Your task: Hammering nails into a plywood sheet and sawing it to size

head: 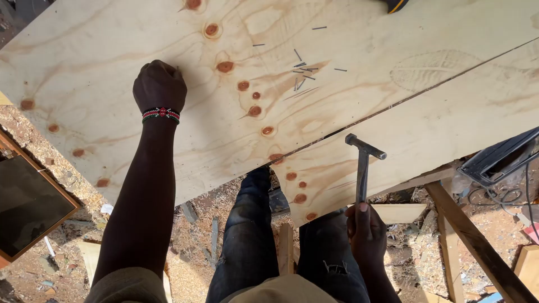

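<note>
from the head view, the left hand (159, 85) rests fisted, fingers curled together, on the plywood sheet (168, 129). the right hand (366, 230), below the sheet's near edge, clamps the hammer (364, 163). loose nails (300, 70) lie mid-sheet.

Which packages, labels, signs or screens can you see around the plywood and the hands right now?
No package, label, sign or lit screen shows.
Nearest to one: a dark panel in a brown wooden frame, flat on the sawdust at the left edge, below the plywood sheet; rectangular, blank.
Black machine part at the right edge: no markings readable.
</note>
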